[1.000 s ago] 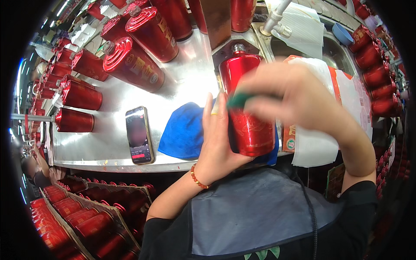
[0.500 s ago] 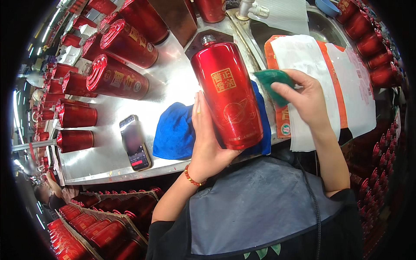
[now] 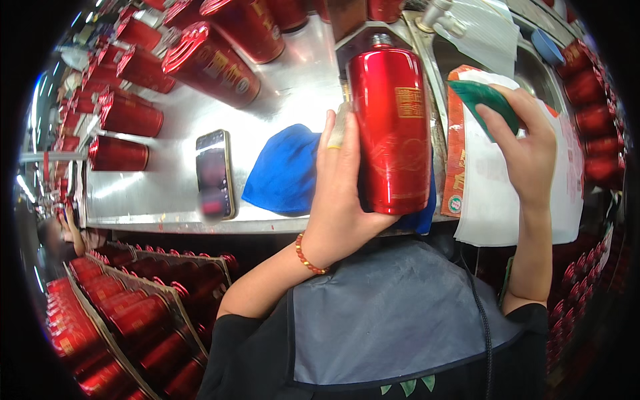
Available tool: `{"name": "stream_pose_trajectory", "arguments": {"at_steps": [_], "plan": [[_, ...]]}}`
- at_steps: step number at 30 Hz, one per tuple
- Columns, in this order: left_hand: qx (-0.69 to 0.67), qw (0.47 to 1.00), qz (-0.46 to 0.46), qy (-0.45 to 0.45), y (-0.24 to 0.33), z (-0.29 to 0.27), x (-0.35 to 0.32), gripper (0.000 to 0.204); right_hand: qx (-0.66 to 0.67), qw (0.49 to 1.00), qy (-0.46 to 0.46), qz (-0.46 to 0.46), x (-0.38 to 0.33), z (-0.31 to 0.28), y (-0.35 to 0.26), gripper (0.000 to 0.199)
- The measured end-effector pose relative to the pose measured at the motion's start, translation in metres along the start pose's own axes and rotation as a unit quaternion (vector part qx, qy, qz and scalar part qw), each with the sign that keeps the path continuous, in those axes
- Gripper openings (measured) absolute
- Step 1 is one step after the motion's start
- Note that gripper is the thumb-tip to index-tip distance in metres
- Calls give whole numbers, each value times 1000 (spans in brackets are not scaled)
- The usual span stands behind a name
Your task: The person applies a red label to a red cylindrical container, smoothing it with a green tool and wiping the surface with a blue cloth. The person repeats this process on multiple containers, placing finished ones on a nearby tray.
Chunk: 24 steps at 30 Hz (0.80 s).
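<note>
A glossy red bottle (image 3: 392,157) with a gold square emblem and a bare silver threaded neck leans across the front edge of the metal table. My left hand (image 3: 337,190) grips it, with the fingers along its left side and the thumb under its base. One of those fingers wears a pale sleeve, and a beaded bracelet circles the wrist. To the right of the bottle and apart from it, my right hand (image 3: 530,150) pinches a green, flat, roughly triangular scraper (image 3: 490,107) between thumb and fingers. A blue cloth (image 3: 283,170) lies beneath and beside the bottle.
White paper sheets (image 3: 497,207) rest on an orange-and-white bag (image 3: 456,147) at the right, before a sink (image 3: 450,57) with a tap (image 3: 437,17). A phone (image 3: 215,173) lies left. Several red bottles (image 3: 210,63) stand further left; crates of them (image 3: 127,307) sit below the table.
The red bottle has turned about its length, so its gold emblem now sits near its right side, and it stands straighter. My right hand still holds the scraper. The whole view has shifted.
</note>
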<state>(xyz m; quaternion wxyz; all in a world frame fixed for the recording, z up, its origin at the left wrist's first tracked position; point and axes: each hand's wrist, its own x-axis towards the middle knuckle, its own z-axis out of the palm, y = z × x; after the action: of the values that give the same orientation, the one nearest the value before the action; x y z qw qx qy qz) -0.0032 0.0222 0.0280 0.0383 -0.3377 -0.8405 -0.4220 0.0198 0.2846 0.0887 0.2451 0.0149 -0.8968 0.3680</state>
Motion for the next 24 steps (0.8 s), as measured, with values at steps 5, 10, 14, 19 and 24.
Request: {"name": "stream_pose_trajectory", "arguments": {"at_steps": [5,10,14,19,24], "plan": [[-81,996,-10,28,0,8,-1,125,-21,950,-154,-270,-39,23,-57,39],[-78,995,16,65,1,11,-1,118,-75,970,-109,-203,-15,14,-60,45],[-60,994,53,79,-10,13,-2,115,-43,941,-222,-251,-22,17,-79,40],[-82,992,30,87,-6,16,0,116,-104,965,-132,-199,-15,16,-70,43],[-72,993,29,83,-9,16,-1,122,3,965,-227,-132,-23,10,-65,34]]}}
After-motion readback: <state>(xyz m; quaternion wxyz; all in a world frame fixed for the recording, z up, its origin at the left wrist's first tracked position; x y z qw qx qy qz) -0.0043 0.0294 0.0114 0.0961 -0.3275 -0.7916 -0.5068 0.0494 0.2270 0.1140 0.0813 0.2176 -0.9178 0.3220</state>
